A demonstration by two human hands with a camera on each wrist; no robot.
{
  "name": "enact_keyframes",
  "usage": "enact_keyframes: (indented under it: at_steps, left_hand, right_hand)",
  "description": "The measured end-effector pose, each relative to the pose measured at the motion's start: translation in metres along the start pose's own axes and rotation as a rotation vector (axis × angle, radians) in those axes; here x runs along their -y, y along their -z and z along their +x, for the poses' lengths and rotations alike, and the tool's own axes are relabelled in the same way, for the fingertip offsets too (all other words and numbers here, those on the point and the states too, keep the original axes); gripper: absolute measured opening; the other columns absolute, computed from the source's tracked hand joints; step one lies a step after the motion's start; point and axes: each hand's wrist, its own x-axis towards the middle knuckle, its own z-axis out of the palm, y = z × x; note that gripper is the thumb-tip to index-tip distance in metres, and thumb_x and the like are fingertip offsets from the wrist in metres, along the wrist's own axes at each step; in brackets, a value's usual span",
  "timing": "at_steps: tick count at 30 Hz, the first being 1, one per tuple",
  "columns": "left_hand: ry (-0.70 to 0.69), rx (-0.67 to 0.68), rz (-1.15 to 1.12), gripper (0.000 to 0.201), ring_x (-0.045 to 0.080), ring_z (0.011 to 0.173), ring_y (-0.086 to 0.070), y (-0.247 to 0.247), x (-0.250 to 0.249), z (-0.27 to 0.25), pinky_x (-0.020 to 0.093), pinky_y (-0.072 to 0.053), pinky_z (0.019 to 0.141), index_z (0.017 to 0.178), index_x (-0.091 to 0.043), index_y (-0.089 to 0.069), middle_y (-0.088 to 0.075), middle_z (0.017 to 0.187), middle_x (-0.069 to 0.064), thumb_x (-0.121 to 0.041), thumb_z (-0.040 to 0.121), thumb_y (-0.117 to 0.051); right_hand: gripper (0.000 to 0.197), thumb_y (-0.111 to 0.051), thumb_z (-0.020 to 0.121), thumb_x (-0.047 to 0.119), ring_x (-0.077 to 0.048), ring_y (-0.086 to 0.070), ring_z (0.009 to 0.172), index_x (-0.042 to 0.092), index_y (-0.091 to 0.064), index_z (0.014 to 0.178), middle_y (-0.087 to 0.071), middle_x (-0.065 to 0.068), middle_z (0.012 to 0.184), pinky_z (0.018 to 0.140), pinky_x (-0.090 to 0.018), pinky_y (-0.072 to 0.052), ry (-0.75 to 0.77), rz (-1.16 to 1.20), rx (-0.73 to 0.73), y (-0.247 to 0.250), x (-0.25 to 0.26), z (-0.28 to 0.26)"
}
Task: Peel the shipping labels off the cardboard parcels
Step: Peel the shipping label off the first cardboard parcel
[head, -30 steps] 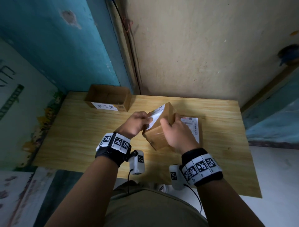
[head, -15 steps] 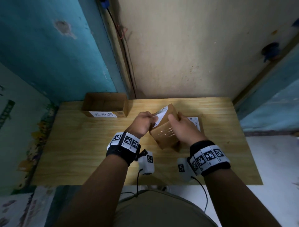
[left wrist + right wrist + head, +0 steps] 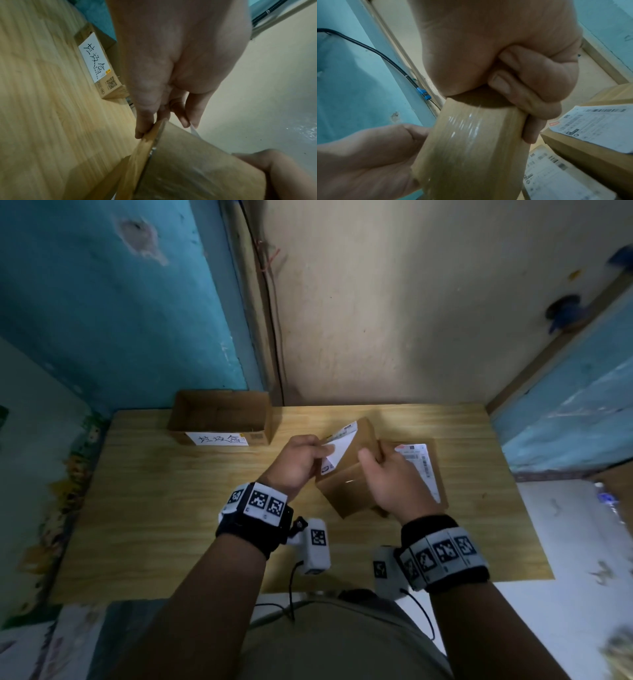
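A small taped cardboard parcel (image 3: pixel 349 487) is held tilted above the wooden table (image 3: pixel 154 508). My right hand (image 3: pixel 387 474) grips its right side, fingers curled over the edge (image 3: pixel 522 94). My left hand (image 3: pixel 301 460) pinches a lifted corner of the white shipping label (image 3: pixel 337 450), which is folded back with its blank underside showing. The left wrist view shows the left hand's fingers (image 3: pixel 187 117) pinching the thin label edge against the parcel (image 3: pixel 197 162). A second parcel (image 3: pixel 440 474) with its label (image 3: pixel 419 463) stuck on lies flat under my right hand.
An open cardboard box (image 3: pixel 221 421) with a handwritten white sign (image 3: pixel 219 438) stands at the table's back left. Walls close off the back, with a black cable (image 3: pixel 368 47) running down the corner. Another printed label (image 3: pixel 547 173) lies low in the right wrist view.
The label's lifted flap has grown larger as my left hand pulled it back toward the left. The parcel stays in my right hand; the head camera shifted slightly.
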Motion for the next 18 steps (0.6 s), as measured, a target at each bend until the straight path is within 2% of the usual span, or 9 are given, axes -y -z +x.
enact_keyframes:
  at_steps: [3,5,9,13,16,18]
  left_hand:
    - [-0.032,0.035,-0.009,0.036,0.014,0.056,-0.061,0.003,0.003,-0.005,0.023,-0.047,0.055,0.06,-0.01,-0.05,-0.063,0.06,0.003,0.001,0.093,-0.057]
    - [-0.052,0.037,0.006,0.039,0.012,0.052,-0.059,0.007,-0.001,-0.007,0.021,-0.046,0.051,0.058,-0.011,-0.049,-0.062,0.057,0.001,0.003,0.093,-0.057]
    - [-0.077,0.041,0.026,0.037,0.011,0.051,-0.059,0.016,-0.009,-0.012,0.019,-0.046,0.049,0.059,-0.009,-0.046,-0.062,0.055,-0.001,0.004,0.093,-0.057]
    - [-0.095,0.027,0.061,0.035,0.011,0.051,-0.057,0.019,-0.009,-0.021,0.019,-0.045,0.05,0.061,-0.008,-0.048,-0.061,0.056,0.001,0.002,0.092,-0.059]
    - [-0.109,0.006,0.079,0.035,0.014,0.054,-0.055,0.024,-0.004,-0.026,0.022,-0.043,0.054,0.06,-0.01,-0.051,-0.06,0.057,0.001,-0.001,0.092,-0.061]
    - [-0.118,-0.008,0.081,0.034,0.017,0.056,-0.055,0.027,-0.002,-0.029,0.024,-0.043,0.057,0.06,-0.011,-0.052,-0.06,0.058,0.003,-0.002,0.091,-0.062]
  right_hand:
    - [0.057,-0.039,0.098,0.061,-0.024,-0.062,0.104,0.035,-0.042,0.149,-0.065,0.002,0.111,0.097,-0.05,-0.054,0.013,-0.004,-0.034,-0.004,0.0,-0.007]
    - [0.053,-0.039,0.099,0.061,-0.023,-0.062,0.105,0.038,-0.045,0.146,-0.064,0.004,0.112,0.098,-0.047,-0.052,0.024,0.024,-0.072,-0.009,0.002,-0.011]
    - [0.046,-0.042,0.1,0.058,-0.021,-0.062,0.103,0.039,-0.048,0.142,-0.067,0.004,0.114,0.091,-0.04,-0.048,0.036,0.086,-0.093,-0.018,0.005,-0.016]
    - [0.049,-0.043,0.101,0.056,-0.02,-0.063,0.1,0.036,-0.047,0.146,-0.065,0.007,0.103,0.095,-0.04,-0.05,0.026,0.104,-0.096,-0.022,0.012,-0.027]
    - [0.053,-0.042,0.105,0.051,-0.019,-0.053,0.097,0.03,-0.044,0.153,-0.06,0.003,0.104,0.091,-0.038,-0.042,0.003,0.102,-0.077,-0.024,0.017,-0.033]
    - [0.052,-0.042,0.105,0.051,-0.016,-0.054,0.091,0.029,-0.045,0.152,-0.056,0.011,0.094,0.09,-0.038,-0.043,-0.003,0.107,-0.073,-0.026,0.016,-0.035]
